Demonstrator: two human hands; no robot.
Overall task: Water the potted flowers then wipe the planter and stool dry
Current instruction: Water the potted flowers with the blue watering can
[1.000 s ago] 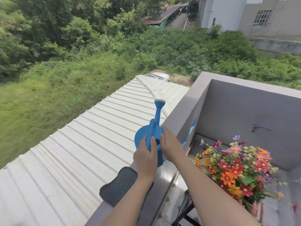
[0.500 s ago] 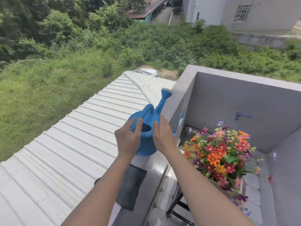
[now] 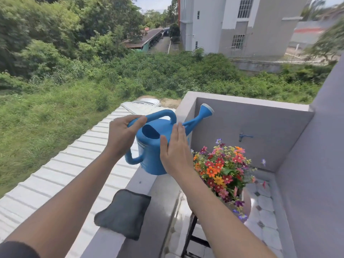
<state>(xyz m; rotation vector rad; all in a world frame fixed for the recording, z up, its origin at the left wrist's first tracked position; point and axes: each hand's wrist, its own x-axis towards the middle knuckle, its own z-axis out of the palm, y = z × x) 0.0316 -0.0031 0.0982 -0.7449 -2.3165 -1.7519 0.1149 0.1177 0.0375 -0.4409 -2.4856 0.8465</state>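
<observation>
The left hand grips the top handle of a blue watering can over the ledge. The right hand lies flat against its side. The flowers stand just right.

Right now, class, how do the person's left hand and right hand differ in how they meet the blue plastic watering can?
The left hand curls fingers and thumb round the blue plastic watering can at its top handle; the right hand lies flat, fingers straight, against its body. The left hand sits away from the spout; the right hand sits beside the spout's base. Both touch the can.
</observation>
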